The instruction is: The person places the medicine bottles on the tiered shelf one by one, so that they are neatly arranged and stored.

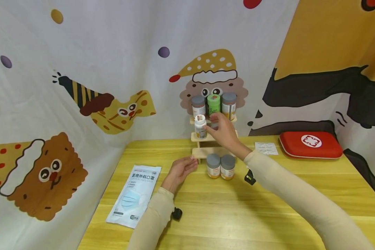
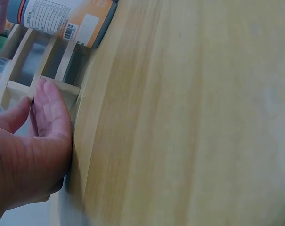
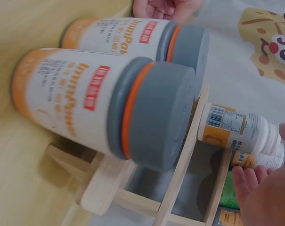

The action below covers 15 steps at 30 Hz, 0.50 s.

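Observation:
A small white bottle (image 1: 200, 129) stands upright at the left of the middle step of a tiered wooden rack (image 1: 203, 152). My right hand (image 1: 225, 134) is beside it, thumb at its upper right side and fingers spread loosely. Behind, on the top step, are a green bottle (image 1: 214, 104) and two grey-lidded jars, the left jar (image 1: 198, 107) and the right jar (image 1: 229, 106). My left hand (image 1: 180, 172) touches the rack's lower left end with fairly straight fingers. Two grey-lidded orange-and-white jars, one left (image 1: 213, 170) and one right (image 1: 227, 171), stand before the rack.
A face mask packet (image 1: 135, 194) lies on the table (image 1: 225, 222) at the left. To the right are a red first-aid case (image 1: 310, 145) and a small paper slip (image 1: 266, 148). A printed curtain (image 1: 128, 52) hangs behind the rack.

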### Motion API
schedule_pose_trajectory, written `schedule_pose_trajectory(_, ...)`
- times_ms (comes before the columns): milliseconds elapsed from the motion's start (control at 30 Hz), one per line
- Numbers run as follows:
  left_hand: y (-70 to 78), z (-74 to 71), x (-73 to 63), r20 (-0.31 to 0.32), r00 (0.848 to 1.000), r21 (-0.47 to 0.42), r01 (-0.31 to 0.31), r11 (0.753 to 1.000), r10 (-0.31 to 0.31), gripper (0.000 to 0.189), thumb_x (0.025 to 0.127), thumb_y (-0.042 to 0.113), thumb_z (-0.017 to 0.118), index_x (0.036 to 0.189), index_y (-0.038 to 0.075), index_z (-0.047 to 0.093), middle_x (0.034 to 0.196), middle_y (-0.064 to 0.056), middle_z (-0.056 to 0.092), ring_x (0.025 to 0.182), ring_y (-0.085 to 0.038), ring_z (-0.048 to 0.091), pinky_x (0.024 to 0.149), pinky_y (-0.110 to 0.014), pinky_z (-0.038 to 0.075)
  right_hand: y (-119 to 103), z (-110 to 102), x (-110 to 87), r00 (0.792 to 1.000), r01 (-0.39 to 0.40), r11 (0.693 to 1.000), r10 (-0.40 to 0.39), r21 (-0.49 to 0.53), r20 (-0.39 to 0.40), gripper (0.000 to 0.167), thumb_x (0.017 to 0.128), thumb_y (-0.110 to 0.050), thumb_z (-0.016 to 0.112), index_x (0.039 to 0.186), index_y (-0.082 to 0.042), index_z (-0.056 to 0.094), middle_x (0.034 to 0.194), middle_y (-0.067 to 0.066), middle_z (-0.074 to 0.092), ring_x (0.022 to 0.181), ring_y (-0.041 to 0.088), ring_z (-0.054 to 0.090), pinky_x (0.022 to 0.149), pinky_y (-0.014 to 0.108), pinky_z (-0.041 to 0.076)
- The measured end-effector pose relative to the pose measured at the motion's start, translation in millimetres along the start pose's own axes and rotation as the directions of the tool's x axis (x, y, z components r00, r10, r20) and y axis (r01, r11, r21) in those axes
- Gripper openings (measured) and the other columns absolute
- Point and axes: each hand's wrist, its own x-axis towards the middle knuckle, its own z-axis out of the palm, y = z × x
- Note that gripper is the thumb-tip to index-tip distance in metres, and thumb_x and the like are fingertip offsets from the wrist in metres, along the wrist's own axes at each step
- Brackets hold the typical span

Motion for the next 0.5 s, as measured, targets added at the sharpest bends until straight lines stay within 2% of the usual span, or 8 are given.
schedule_pose_trajectory(200, -0.1, 0.1, -0.9, 0.0, 1.0, -0.007, -0.005, 1.0, 0.005, 0.042, 0.107, 0.007, 0.062, 0.143, -0.013, 0.054, 0.111, -0.014, 0.078, 0.104, -0.02, 0.077, 0.101, -0.036, 0.065, 3, -12, -17.2, 1.0, 0.014, 1.0, -0.015, 0.02, 0.027, 0.057, 0.098, -0.029, 0.078, 0.14, -0.001, 0.055, 0.136, 0.02, 0.064, 0.125, 0.038, 0.063, 0.1, 0.056, 0.061)
schedule_pose_trajectory(500, 0.4, -0.1, -2.0, -0.001, 1.0, -0.001, 0.006, 1.0, -0.006, 0.043, 0.107, 0.009, 0.061, 0.144, -0.012, 0.054, 0.119, -0.018, 0.076, 0.106, -0.02, 0.077, 0.101, -0.034, 0.065, 7, -28, -46.5, 0.997, -0.003, 0.999, -0.001, 0.051, 0.075, 0.056, 0.099, -0.031, 0.077, 0.143, -0.004, 0.054, 0.139, 0.018, 0.063, 0.13, 0.036, 0.06, 0.107, 0.057, 0.059)
